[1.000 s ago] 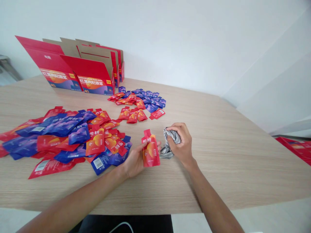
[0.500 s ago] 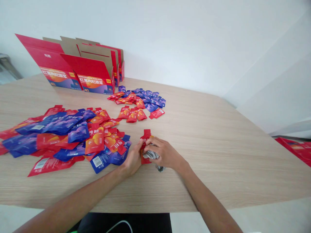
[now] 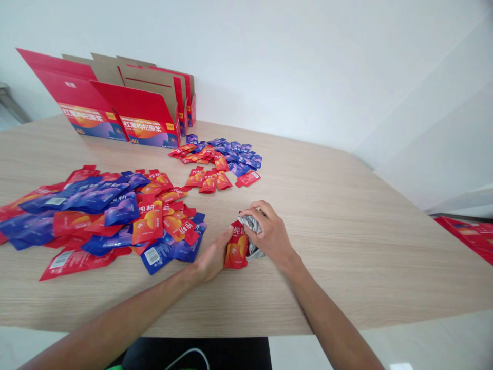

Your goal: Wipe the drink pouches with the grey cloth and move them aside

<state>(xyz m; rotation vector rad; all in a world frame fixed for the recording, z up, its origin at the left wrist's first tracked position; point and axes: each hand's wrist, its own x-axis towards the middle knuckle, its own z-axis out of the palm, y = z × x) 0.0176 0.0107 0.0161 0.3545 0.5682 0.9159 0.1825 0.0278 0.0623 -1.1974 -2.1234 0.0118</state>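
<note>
In front of me a red-and-orange spouted pouch [image 3: 236,251] is held by its left edge in my left hand [image 3: 213,257]. My right hand [image 3: 269,231] is closed around a crumpled grey-and-white striped cloth [image 3: 251,224], which lies against the pouch's upper right side and covers part of its top. A lower fold of the cloth hangs below my right fingers. To the left of my left hand lies a big heap of red and blue pouches [image 3: 148,221], overlapping one another.
Farther back is a smaller spread of red and blue pouches [image 3: 208,154], with a single red pouch [image 3: 248,178] at its right. Open red cardboard boxes [image 3: 148,131] stand at the back left by the white wall [image 3: 288,67]. Something red [image 3: 468,236] shows beyond the table's right edge.
My right hand and the cloth have moved up and right, from the pouch's lower front to its upper right side. More of the pouch's front now shows. The view has shifted slightly.
</note>
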